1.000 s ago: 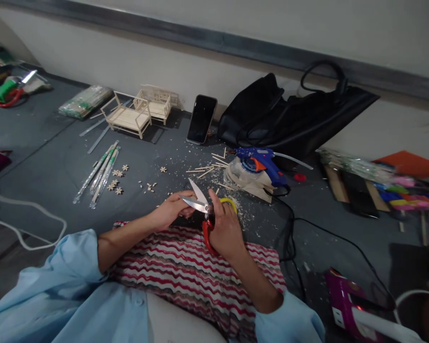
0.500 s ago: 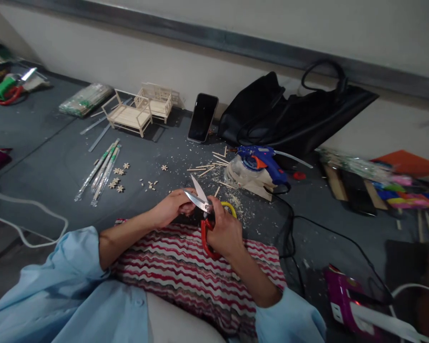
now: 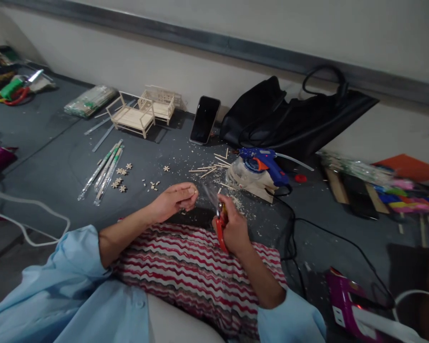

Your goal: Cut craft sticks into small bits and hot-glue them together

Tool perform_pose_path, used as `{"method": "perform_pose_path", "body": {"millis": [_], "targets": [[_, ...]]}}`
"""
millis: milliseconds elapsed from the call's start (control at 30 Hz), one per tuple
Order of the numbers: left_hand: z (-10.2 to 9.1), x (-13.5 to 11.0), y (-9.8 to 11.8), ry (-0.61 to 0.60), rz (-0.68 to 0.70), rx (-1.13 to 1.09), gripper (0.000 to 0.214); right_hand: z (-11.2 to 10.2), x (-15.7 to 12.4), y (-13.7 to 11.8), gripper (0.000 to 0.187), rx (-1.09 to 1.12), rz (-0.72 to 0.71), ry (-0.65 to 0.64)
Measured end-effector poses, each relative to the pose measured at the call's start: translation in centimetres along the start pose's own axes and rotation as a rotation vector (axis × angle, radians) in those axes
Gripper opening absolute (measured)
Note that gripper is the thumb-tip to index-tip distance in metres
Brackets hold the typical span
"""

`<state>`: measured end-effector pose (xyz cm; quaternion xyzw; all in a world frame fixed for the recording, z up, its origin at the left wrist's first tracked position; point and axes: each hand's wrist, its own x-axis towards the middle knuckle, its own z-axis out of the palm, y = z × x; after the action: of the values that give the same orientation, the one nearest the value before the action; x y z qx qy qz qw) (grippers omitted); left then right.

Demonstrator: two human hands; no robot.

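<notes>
My right hand (image 3: 234, 226) grips the red-handled scissors (image 3: 220, 231); their blades are smeared by motion and point up and away, a little right of my other hand. My left hand (image 3: 177, 200) is closed in a pinch above the near table edge. Whatever lies between its fingertips is too small to make out. Beyond the hands are thin wooden sticks (image 3: 205, 169) among pale crumbs. Small cut wooden bits (image 3: 153, 185) and star-shaped wooden pieces (image 3: 121, 171) lie to the left. Across my lap is a striped red and white cloth (image 3: 186, 267).
A blue glue gun (image 3: 264, 162) rests on a clear container, its black cord (image 3: 289, 228) trailing right. Miniature wooden furniture (image 3: 134, 116), a phone (image 3: 205, 120) and a black bag (image 3: 271, 116) stand near the wall. Wrapped stick bundles (image 3: 102, 174) lie left; a purple power strip (image 3: 348, 305) sits lower right.
The scissors have come away from my left hand toward the right, and their blades have swung closer together. My left hand has risen slightly and remains pinched.
</notes>
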<state>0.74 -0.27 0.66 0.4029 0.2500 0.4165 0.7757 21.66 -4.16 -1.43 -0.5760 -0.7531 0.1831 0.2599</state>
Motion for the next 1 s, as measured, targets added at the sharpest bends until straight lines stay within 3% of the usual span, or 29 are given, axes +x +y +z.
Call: {"method": "perform_pose_path", "body": {"millis": [200,433,1000], "targets": [[-0.6,-0.2,-0.2,0.003,-0.074,0.056,0.025,-0.3,0.0,-0.9,0.065,-0.054,-0.138,-0.087],[-1.0,-0.2,-0.3,-0.004,-0.099,0.099,0.009,-0.4,-0.2,-1.1,0.063,-0.135,-0.159,-0.082],[-1.4,-0.1,-0.5,-0.009,-0.108,0.060,0.008,-0.1,-0.3,-1.2,0.066,-0.172,-0.163,-0.150]]}}
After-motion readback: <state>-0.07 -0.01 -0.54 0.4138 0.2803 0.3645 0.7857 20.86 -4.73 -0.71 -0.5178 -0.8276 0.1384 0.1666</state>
